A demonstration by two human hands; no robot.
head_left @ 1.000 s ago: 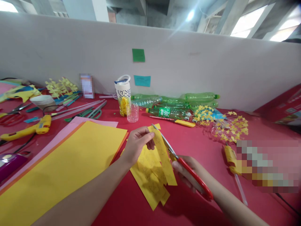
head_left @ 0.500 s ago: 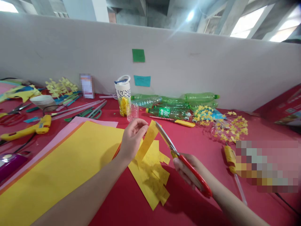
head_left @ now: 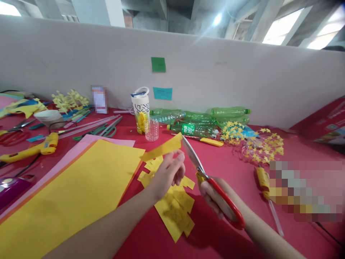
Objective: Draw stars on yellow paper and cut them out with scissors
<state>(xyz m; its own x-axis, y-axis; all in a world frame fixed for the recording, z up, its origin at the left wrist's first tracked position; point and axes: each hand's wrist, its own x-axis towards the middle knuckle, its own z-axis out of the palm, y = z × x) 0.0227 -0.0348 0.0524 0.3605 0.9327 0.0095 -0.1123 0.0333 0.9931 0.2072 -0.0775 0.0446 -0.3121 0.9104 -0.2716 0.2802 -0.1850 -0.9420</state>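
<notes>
My left hand [head_left: 171, 171] has its fingers curled at the lower edge of a narrow yellow paper strip [head_left: 161, 148], which lies aslant above the table. My right hand [head_left: 214, 196] grips scissors [head_left: 195, 158] with red handles, their blades pointing up and left. The blade tips are close to the strip's right end; whether they touch it I cannot tell. Below my left hand lie several yellow paper pieces [head_left: 175, 212] with stepped edges, partly hidden by the hand. A large yellow sheet [head_left: 81, 194] rests to the left, over orange and pink sheets.
A clear ribbed plastic cup [head_left: 152, 130] and a white patterned tumbler [head_left: 140, 108] stand at the back. Green bottles [head_left: 199, 129], a yellow cutter [head_left: 212, 142] and yellow star decorations [head_left: 265, 147] lie to their right. Glue guns [head_left: 263, 180], [head_left: 45, 145] flank the work area.
My left hand has moved right and slightly down. The strip has swung from steeply upright to nearly sideways, its lower end now to the left. The scissors have barely moved.
</notes>
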